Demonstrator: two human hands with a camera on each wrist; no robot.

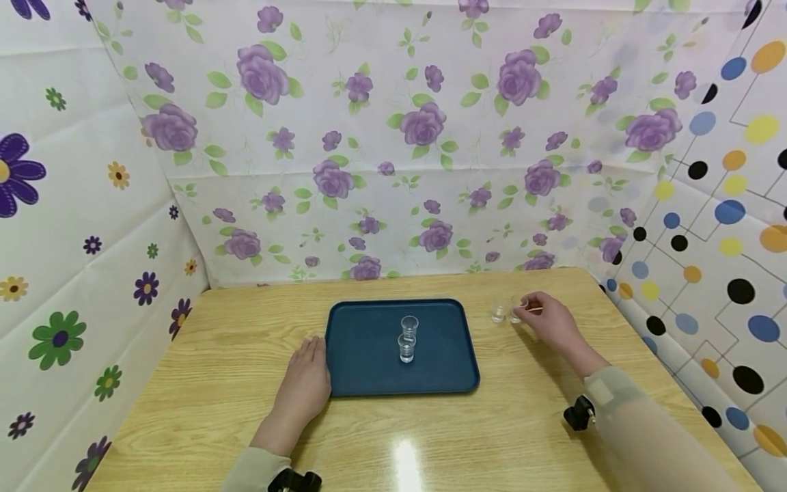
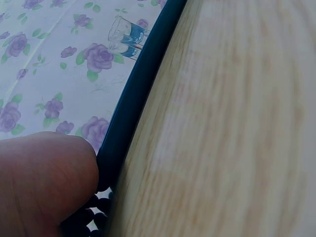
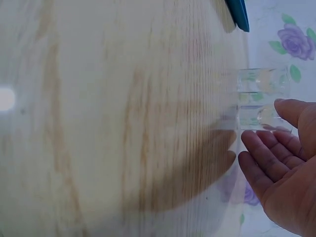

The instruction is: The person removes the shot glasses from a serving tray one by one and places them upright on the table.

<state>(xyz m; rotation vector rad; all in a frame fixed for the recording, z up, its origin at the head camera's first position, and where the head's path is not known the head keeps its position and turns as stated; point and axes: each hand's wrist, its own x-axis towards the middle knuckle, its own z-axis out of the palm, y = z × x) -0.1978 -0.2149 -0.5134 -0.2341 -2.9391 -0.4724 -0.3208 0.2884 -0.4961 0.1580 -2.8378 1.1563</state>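
A dark blue rectangular tray [image 1: 363, 348] lies on the wooden table, with two clear shot glasses standing on it, a front one [image 1: 406, 348] and one just behind [image 1: 410, 324]. My left hand [image 1: 305, 379] rests along the tray's left edge, fingers extended; its bulk also shows beside the rim in the left wrist view. To the right of the tray, two more clear shot glasses stand side by side. My right hand [image 1: 550, 321] pinches the right-hand glass [image 3: 254, 117] between thumb and fingers. The other glass [image 1: 497, 313] is close beside it.
Purple-rose cloth [image 1: 424, 123] hangs behind the table [image 1: 246, 342]. Patterned cloths also enclose the left and right sides. Each forearm wears a small black camera, such as the right one [image 1: 579, 413].
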